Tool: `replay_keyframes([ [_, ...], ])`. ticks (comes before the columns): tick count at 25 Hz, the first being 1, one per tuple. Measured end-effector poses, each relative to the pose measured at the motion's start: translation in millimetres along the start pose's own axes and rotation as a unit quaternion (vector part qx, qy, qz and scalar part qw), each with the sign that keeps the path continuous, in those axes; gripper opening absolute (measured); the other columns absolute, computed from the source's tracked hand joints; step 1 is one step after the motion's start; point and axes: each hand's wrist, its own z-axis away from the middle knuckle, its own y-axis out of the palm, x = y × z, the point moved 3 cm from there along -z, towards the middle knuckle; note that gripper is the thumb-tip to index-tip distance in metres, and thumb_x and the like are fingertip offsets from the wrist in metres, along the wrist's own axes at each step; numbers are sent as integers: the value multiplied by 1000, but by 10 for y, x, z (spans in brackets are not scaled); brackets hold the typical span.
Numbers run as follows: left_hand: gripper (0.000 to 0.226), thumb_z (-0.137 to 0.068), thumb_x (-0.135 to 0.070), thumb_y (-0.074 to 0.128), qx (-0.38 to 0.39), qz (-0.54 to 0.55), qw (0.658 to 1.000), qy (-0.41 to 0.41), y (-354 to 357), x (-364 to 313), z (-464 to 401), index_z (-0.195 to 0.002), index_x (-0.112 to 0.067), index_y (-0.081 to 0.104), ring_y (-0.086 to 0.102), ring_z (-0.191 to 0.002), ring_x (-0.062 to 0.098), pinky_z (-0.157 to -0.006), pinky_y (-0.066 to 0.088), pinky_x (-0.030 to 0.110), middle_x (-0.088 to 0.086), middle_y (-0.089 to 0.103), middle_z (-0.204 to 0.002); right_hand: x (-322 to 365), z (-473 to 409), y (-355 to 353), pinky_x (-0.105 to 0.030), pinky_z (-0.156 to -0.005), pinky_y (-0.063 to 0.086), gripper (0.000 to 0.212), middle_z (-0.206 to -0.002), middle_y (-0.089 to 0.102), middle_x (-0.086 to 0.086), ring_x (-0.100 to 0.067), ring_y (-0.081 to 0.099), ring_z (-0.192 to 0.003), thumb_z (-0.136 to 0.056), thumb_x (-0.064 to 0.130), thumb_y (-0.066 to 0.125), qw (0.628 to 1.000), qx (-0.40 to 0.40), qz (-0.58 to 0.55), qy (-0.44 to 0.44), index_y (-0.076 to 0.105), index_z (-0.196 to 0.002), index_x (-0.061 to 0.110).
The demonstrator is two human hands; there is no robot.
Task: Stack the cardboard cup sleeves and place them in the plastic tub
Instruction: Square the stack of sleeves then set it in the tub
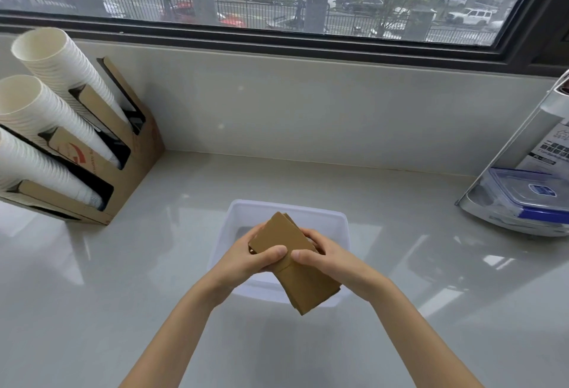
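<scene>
A stack of flat brown cardboard cup sleeves (284, 235) is held above the clear plastic tub (278, 207), which sits on the pale counter in the middle. My left hand (251, 260) grips the stack from the left, thumb on top. My right hand (326, 257) holds it from the right, thumb pressed on the top face. The stack is tilted, its lower end (311, 290) hanging over the tub's near rim. The tub's inside is mostly hidden by my hands and the sleeves.
A cardboard dispenser (129, 153) with three tilted stacks of white paper cups (46, 58) stands at the left. A clear lid with blue trim (523, 200) lies at the right, against a silver appliance (535, 132). A wall and window run behind the counter.
</scene>
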Motion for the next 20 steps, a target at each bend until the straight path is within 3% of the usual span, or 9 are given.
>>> replay_keyframes([
  [6, 73, -62, -47, 68, -41, -14, 998, -40, -55, 45, -39, -126, -24, 42, 65, -98, 11, -71, 56, 14, 1, 60, -115, -78, -112, 63, -26, -77, 52, 62, -112, 62, -2, -16, 63, -93, -65, 48, 60, 997, -19, -70, 15, 47, -122, 25],
  [10, 64, -81, -42, 60, -97, -48, 992, -66, -106, 15, -122, -133, -20, 31, 60, -99, 13, -75, 57, 22, 4, 54, -118, -120, -198, 143, -27, -63, 50, 70, -99, 66, -8, -21, 63, -83, -55, 54, 61, 989, 5, -143, 43, 60, -110, 12],
  [13, 59, -85, -52, 46, -86, -36, 993, -75, -176, -27, -180, -132, -18, 36, 59, -107, 14, -77, 57, 27, 4, 55, -121, -120, -216, 155, -27, -55, 44, 44, -84, 67, -5, -20, 61, -72, -62, 48, 60, 972, 10, -232, 44, 66, -93, 18],
  [16, 32, -93, -41, 37, -130, -21, 990, -58, -338, -82, -192, -116, -21, 46, 60, -94, 4, -71, 54, 21, -6, 58, -106, -168, -278, 122, -21, -49, 46, 23, -60, 69, 5, -10, 63, -54, -76, 40, 57, 953, -7, -300, 49, 63, -83, 19],
  [20, 31, -94, -23, 43, -227, -11, 973, -28, -640, -57, -172, -123, -14, 48, 58, -98, 14, -76, 50, 24, 2, 58, -112, -196, -393, 74, -26, -59, 46, 23, -61, 71, 4, -10, 65, -55, -75, 40, 57, 941, -30, -334, 56, 64, -82, 19],
])
